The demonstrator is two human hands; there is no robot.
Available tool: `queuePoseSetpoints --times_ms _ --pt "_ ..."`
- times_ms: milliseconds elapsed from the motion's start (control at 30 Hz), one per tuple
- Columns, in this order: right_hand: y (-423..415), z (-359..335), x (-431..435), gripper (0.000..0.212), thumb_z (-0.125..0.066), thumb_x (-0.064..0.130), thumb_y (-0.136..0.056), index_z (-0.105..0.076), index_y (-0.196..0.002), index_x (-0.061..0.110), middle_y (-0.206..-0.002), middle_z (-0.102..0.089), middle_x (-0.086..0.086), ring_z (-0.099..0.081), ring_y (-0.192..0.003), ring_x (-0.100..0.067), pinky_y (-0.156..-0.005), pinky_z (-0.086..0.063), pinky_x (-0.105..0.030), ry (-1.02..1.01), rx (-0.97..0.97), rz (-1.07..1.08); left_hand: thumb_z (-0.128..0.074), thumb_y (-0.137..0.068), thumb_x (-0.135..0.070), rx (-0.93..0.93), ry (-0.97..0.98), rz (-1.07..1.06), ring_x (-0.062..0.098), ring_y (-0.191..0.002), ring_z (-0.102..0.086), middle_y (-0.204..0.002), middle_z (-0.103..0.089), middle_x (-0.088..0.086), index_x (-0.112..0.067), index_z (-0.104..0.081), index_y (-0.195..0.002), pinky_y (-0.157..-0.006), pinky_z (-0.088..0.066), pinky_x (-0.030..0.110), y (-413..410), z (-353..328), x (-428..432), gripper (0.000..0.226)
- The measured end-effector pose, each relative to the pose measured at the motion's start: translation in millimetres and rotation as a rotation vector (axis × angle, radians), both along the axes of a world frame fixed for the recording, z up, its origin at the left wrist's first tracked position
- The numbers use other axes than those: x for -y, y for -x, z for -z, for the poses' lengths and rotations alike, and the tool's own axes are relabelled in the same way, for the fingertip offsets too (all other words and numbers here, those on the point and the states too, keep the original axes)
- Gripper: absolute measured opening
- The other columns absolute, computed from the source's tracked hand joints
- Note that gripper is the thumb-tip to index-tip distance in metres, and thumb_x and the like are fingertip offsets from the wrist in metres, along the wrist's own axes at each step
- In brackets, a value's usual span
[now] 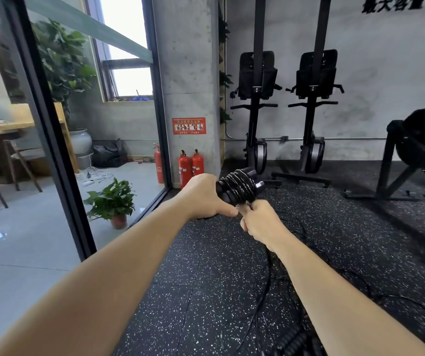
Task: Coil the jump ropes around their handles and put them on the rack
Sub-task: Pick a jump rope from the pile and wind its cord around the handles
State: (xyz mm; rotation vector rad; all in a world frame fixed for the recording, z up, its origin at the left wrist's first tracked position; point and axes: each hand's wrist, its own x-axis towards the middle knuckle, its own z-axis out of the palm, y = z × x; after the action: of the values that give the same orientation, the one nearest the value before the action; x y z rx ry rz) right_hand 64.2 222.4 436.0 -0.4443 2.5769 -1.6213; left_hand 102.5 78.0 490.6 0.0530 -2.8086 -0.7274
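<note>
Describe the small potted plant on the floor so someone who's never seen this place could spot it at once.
Find the black-framed glass partition on the left. Just beyond it, on the grey tiles, stands the small potted plant. Unlike the tall plant in the pale pot by the window, it is low, in a reddish pot.

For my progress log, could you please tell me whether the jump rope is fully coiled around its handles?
No, past the handles, loose rope hangs from the right hand to the floor.

The coiled handles (pixel 239 187) sit between both hands, fire extinguishers (pixel 190 167) behind, potted plant (pixel 112 201) to the left
</note>
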Motion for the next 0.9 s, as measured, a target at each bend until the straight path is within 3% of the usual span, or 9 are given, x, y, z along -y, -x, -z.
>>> queuePoseSetpoints --times_ms 67,167,300,433,500,633,767,900 --pt "-6 -5 1 0.032 -0.043 0.026 -0.1 -0.066 -0.083 0.011 -0.061 -0.057 -0.002 -0.043 -0.045 -0.011 -0.044 -0.029 -0.023 -0.04 -0.007 -0.021 -0.09 -0.061 -0.043 -0.085 0.077 -0.071 0.014 -0.063 -0.046 -0.071 -0.052 -0.003 -0.011 -0.056 -0.077 -0.053 -0.038 0.029 -1 3 -1 0.05" --pt "-14 -13 -2 0.037 -0.043 0.025 -0.1 -0.065 -0.071 0.018 -0.058 -0.056 0.0 -0.044 -0.048 -0.014 -0.049 -0.032 -0.027 -0.096 -0.046 -0.069 -0.087 -0.064 -0.044 -0.151 0.132 -0.15 0.017 -0.063 -0.048 -0.07 -0.052 -0.002 -0.011 -0.054 -0.075 -0.051 -0.036 0.03 -2 4 -1 0.049" --pt "-19 -20 -7 0.038 -0.043 0.028 -0.1 -0.064 -0.069 0.019 -0.067 -0.059 -0.003 -0.052 -0.063 -0.024 -0.065 -0.043 -0.035 -0.184 -0.101 -0.068 -0.079 -0.069 -0.056 -0.153 0.188 -0.201 0.016 -0.07 -0.051 -0.078 -0.053 -0.004 -0.015 -0.052 -0.086 -0.059 -0.039 0.031 -3 4 -4 0.052" --pt "-24 -24 -14 0.04 -0.042 0.027 -0.101 -0.064 -0.069 0.018 -0.064 -0.055 -0.002 -0.048 -0.057 -0.02 -0.055 -0.038 -0.03 -0.21 -0.101 -0.09 -0.069 -0.064 -0.072 -0.103 0.138 -0.205 0.019 -0.082 -0.061 -0.087 -0.062 -0.005 -0.021 -0.056 -0.093 -0.075 -0.054 0.036 0 3 -4 0.06" --pt "-27 -25 -17 0.04 -0.042 0.027 -0.101 -0.064 -0.068 0.018 -0.062 -0.053 0.0 -0.046 -0.055 -0.018 -0.055 -0.036 -0.029 -0.221 -0.113 -0.082 -0.064 -0.056 -0.076 -0.068 0.085 -0.157 0.019 -0.081 -0.064 -0.085 -0.064 -0.004 -0.021 -0.058 -0.09 -0.076 -0.056 0.038 -1 1 -3 0.065" --pt "-29 -30 -22 0.038 -0.041 0.027 -0.099 -0.065 -0.071 0.019 -0.068 -0.058 0.001 -0.052 -0.063 -0.021 -0.064 -0.042 -0.033 -0.276 -0.187 -0.033 -0.076 -0.064 -0.054 -0.025 0.08 -0.067 0.022 -0.082 -0.063 -0.084 -0.062 0.0 -0.013 -0.06 -0.093 -0.077 -0.057 0.043 -1 -8 -2 0.053" --pt "-34 -41 -24 0.032 -0.041 0.031 -0.1 -0.064 -0.087 0.013 -0.084 -0.063 -0.005 -0.06 -0.079 -0.028 -0.071 -0.047 -0.036 -0.47 -0.272 -0.033 -0.076 -0.07 -0.04 -0.081 0.146 -0.113 0.024 -0.076 -0.061 -0.077 -0.06 0.0 -0.011 -0.058 -0.084 -0.068 -0.054 0.039 1 -6 -8 0.037" --pt "-50 -57 -28 0.032 -0.047 0.035 -0.099 -0.048 -0.075 0.014 -0.077 -0.052 -0.001 -0.051 -0.074 -0.027 -0.067 -0.038 -0.033 -0.735 -0.473 0.034 -0.072 -0.075 -0.039 -0.142 0.341 -0.215 0.025 -0.077 -0.061 -0.08 -0.058 0.0 -0.013 -0.051 -0.086 -0.06 -0.045 0.031 -1 -3 -11 0.035"
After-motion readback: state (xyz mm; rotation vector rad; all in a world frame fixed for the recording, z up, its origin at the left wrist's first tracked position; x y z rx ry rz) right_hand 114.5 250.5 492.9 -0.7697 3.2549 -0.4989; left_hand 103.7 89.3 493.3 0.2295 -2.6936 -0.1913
